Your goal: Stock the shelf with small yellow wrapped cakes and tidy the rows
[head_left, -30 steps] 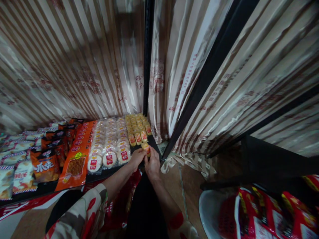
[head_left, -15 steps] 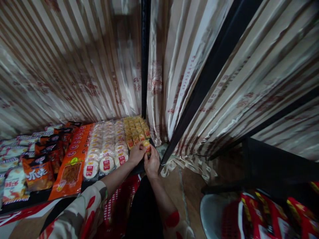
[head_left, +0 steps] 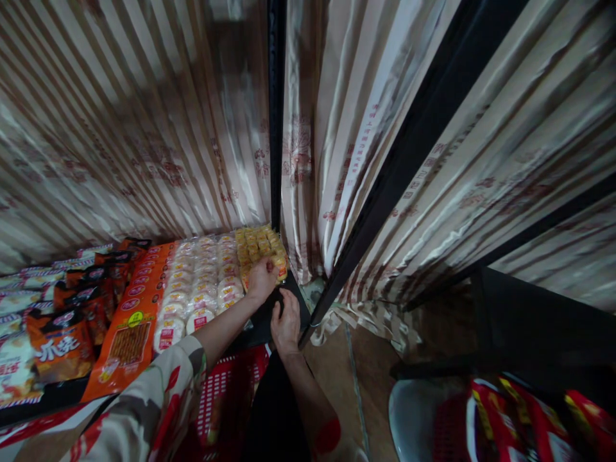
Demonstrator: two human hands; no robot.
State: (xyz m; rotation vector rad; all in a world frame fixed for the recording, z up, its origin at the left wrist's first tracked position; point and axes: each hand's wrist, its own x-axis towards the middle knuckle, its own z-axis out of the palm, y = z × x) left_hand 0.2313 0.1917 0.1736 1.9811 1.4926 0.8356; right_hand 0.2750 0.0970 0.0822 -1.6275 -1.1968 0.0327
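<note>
Small yellow wrapped snack packets [head_left: 260,237] stand in tight rows at the right end of the black shelf [head_left: 264,321]. Over the front of these rows reaches my left hand [head_left: 262,280], its fingers closed at a small yellow snack packet [head_left: 282,268] near the right edge and partly covering it. My right hand [head_left: 287,321] is just in front, above the bare black corner, fingers loosely bent and apart with nothing in them. Left of the yellow packets lie rows of round white wrapped cakes [head_left: 199,289] with red labels.
Farther left are an orange snack sheet [head_left: 128,337], orange-black bags [head_left: 62,346] and white bags [head_left: 17,366]. A red basket [head_left: 226,385] sits below the shelf. Dark posts [head_left: 385,199] and curtains [head_left: 192,128] border the shelf. Red packages [head_left: 524,410] are at lower right.
Both hands held a yellow packet at the shelf corner. My left hand has moved up and left onto the rows; my right hand has let go and drawn slightly back. The view shifted slightly.
</note>
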